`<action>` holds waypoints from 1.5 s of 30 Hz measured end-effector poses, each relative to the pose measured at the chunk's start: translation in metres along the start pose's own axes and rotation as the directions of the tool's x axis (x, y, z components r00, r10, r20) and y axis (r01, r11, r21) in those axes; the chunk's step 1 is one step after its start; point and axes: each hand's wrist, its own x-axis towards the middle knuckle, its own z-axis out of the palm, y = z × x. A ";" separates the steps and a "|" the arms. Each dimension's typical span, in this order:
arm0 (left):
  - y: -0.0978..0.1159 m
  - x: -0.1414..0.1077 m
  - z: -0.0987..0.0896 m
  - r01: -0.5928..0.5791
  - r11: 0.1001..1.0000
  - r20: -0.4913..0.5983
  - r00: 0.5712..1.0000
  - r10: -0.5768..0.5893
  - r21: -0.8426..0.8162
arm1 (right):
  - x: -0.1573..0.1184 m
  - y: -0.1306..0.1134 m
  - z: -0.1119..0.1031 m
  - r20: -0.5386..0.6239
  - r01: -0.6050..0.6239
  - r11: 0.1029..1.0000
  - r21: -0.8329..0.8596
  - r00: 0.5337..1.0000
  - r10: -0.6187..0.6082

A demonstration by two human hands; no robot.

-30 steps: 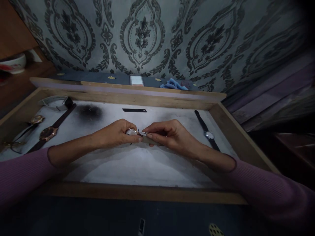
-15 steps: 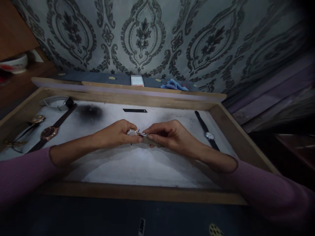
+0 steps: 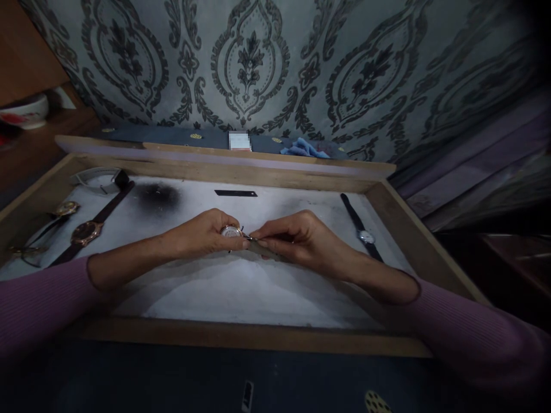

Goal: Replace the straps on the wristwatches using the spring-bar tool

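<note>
A round wristwatch (image 3: 231, 231) with a pale face and a shiny rim is gripped by my left hand (image 3: 206, 232), thumb along its near side. At the watch's right edge, my right hand (image 3: 293, 238) pinches a small metal piece (image 3: 248, 237), too small to name for certain. A grey-olive strip (image 3: 262, 250), perhaps a strap, shows beneath the right fingers; how it joins the watch is hidden. Both hands are close together above the white floor of a shallow wooden tray (image 3: 258, 338).
Inside the tray, a brown-strapped watch (image 3: 86, 232), a grey-strapped watch (image 3: 101, 179) and a gold watch (image 3: 66, 209) lie left. A black-strapped watch (image 3: 365, 237) lies right. A dark cutter blade (image 3: 236, 193) rests near the back; a blue cloth (image 3: 305, 148) sits beyond the rim.
My right fingertips have shifted slightly at the watch's edge, and the small metal piece shows darker and a little lower. The left hand and watch stay nearly still.
</note>
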 end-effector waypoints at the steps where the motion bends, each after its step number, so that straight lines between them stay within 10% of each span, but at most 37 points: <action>1: 0.001 0.000 0.000 0.006 1.000 -0.002 1.000 -0.006 -0.006 | 0.000 0.000 0.000 -0.001 -0.002 1.000 -0.008 1.000 0.002; 18: -0.001 0.002 0.000 0.040 0.993 -0.026 0.999 -0.043 -0.108 | 0.003 0.004 0.008 -0.100 -0.065 0.977 0.205 0.991 0.087; 23: 0.002 0.002 0.001 0.048 0.994 -0.026 0.998 -0.051 -0.103 | 0.003 -0.001 0.009 0.029 -0.155 0.917 0.368 0.987 0.156; 45: -0.006 0.001 -0.016 -0.026 0.996 0.118 0.993 0.016 0.086 | 0.003 -0.001 0.005 -0.071 -0.089 0.946 0.313 0.991 0.116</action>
